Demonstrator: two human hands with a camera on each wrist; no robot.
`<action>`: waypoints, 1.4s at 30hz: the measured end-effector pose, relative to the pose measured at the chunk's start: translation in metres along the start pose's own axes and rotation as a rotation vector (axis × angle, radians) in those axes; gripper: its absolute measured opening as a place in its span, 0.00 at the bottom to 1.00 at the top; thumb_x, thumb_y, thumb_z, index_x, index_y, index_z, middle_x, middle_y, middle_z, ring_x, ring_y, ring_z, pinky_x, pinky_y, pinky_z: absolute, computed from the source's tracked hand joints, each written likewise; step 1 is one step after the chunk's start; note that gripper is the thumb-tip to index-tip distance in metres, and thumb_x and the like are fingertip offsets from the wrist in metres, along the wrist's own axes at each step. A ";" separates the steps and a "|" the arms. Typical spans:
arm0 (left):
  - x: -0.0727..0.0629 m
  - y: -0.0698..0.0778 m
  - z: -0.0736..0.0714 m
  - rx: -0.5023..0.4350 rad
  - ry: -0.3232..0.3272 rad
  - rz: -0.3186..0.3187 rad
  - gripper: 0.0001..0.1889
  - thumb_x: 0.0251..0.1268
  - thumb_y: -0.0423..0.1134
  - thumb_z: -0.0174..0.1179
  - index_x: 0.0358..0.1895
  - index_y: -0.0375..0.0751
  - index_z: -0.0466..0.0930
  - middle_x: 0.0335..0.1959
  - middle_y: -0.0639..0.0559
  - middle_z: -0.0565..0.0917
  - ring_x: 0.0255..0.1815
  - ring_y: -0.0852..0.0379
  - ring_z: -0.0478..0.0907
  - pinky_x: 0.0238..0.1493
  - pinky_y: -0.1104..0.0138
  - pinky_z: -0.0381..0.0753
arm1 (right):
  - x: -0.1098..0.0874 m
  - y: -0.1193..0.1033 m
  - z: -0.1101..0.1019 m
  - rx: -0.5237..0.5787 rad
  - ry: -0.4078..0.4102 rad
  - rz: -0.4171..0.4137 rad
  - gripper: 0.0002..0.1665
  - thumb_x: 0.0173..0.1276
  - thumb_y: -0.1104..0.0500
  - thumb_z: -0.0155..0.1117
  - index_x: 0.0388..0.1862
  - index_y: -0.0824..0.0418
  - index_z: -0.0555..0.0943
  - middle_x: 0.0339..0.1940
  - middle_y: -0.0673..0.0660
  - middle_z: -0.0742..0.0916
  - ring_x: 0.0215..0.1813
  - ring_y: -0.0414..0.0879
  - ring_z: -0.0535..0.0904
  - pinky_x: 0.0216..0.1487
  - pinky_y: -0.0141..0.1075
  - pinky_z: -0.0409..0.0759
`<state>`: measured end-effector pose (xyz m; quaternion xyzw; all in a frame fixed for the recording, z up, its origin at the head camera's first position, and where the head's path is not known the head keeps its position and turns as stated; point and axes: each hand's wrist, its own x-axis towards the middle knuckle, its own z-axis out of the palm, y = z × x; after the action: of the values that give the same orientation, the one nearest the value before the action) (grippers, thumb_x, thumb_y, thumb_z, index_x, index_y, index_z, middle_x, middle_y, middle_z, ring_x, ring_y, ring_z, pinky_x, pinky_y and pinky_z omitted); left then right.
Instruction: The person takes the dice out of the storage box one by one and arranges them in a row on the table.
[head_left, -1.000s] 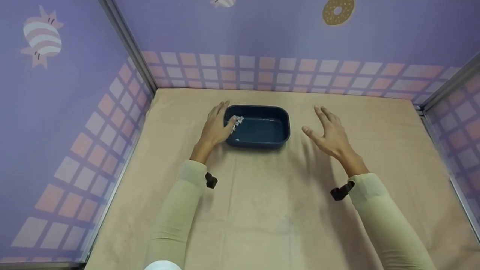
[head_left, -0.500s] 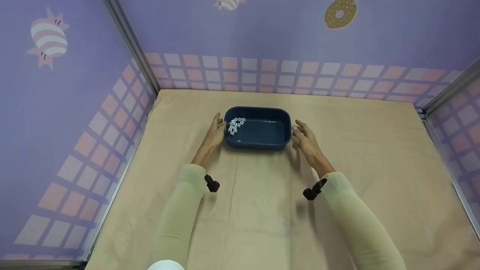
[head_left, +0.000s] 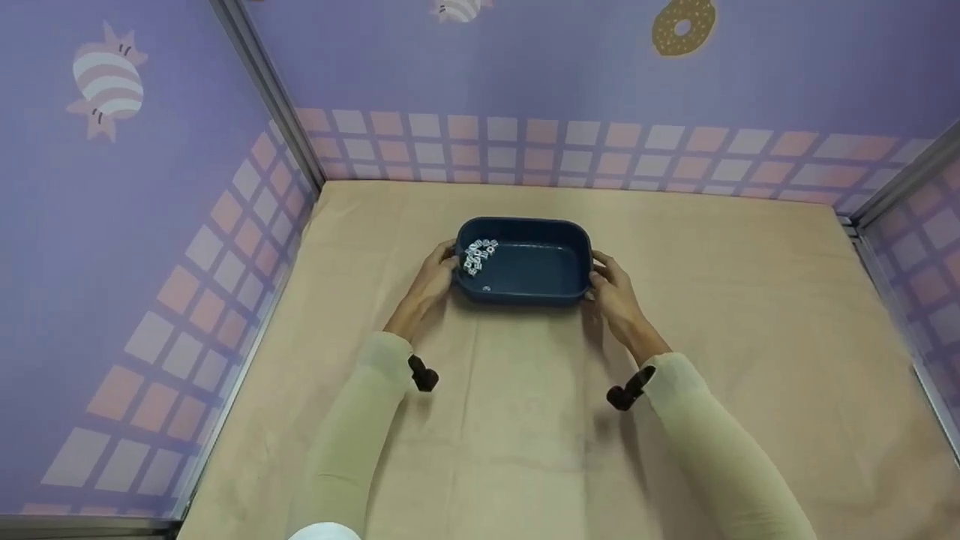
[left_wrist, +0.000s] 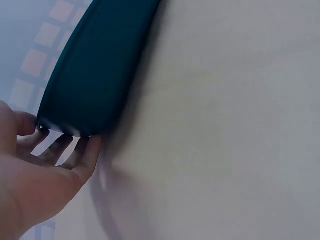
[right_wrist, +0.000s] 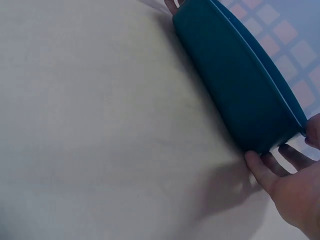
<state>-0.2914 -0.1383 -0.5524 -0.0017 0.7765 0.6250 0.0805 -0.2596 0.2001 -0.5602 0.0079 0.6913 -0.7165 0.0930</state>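
Note:
A dark blue rectangular plastic basin [head_left: 536, 271] with rounded corners sits between the two hands in the head view. Inside, several small white pieces with dark marks [head_left: 478, 257] cluster at its left end, and one lone small piece [head_left: 487, 289] lies near the front wall. My left hand [head_left: 431, 279] grips the left end, thumb at the rim and fingers beneath, as the left wrist view shows on the basin wall [left_wrist: 95, 65]. At the other end my right hand [head_left: 616, 300] holds on the same way, its fingertips [right_wrist: 254, 157] under the outer wall.
A beige cloth [head_left: 525, 420] covers the table. Purple panels with pink and white squares [head_left: 540, 146] stand behind and at both sides, joined by metal posts [head_left: 274, 97]. A white round object [head_left: 326, 531] shows at the bottom edge.
Both hands have come in to the basin's ends and taken hold of it; the right hand moved left from the side, and the left hand drew back from over the rim.

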 end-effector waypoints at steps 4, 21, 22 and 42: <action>-0.018 -0.002 0.000 -0.066 -0.042 0.007 0.26 0.86 0.36 0.43 0.81 0.40 0.64 0.79 0.39 0.68 0.75 0.43 0.71 0.71 0.49 0.74 | -0.021 0.001 -0.006 0.004 -0.009 0.006 0.31 0.88 0.63 0.42 0.86 0.60 0.57 0.81 0.71 0.65 0.75 0.67 0.72 0.70 0.63 0.73; -0.048 -0.021 -0.003 0.098 0.017 0.056 0.25 0.85 0.36 0.44 0.79 0.40 0.67 0.76 0.41 0.72 0.77 0.45 0.68 0.78 0.51 0.64 | -0.057 0.020 0.006 0.011 -0.029 -0.027 0.32 0.88 0.64 0.47 0.87 0.59 0.57 0.81 0.70 0.66 0.77 0.65 0.70 0.70 0.58 0.76; -0.049 -0.022 -0.003 0.102 0.011 0.059 0.25 0.86 0.36 0.44 0.80 0.40 0.66 0.76 0.41 0.72 0.77 0.45 0.69 0.78 0.51 0.64 | -0.057 0.021 0.006 0.006 -0.032 -0.026 0.32 0.88 0.63 0.47 0.87 0.59 0.57 0.81 0.70 0.65 0.77 0.65 0.70 0.70 0.58 0.76; -0.046 -0.035 -0.005 0.000 -0.067 0.125 0.26 0.89 0.37 0.45 0.83 0.39 0.61 0.82 0.39 0.65 0.83 0.42 0.59 0.81 0.50 0.58 | -0.058 0.031 0.004 -0.031 -0.035 -0.100 0.33 0.90 0.59 0.47 0.88 0.57 0.55 0.80 0.70 0.65 0.79 0.65 0.66 0.69 0.61 0.75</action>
<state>-0.2434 -0.1553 -0.5792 0.0676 0.7721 0.6284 0.0671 -0.1978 0.2023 -0.5821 -0.0406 0.7001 -0.7095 0.0691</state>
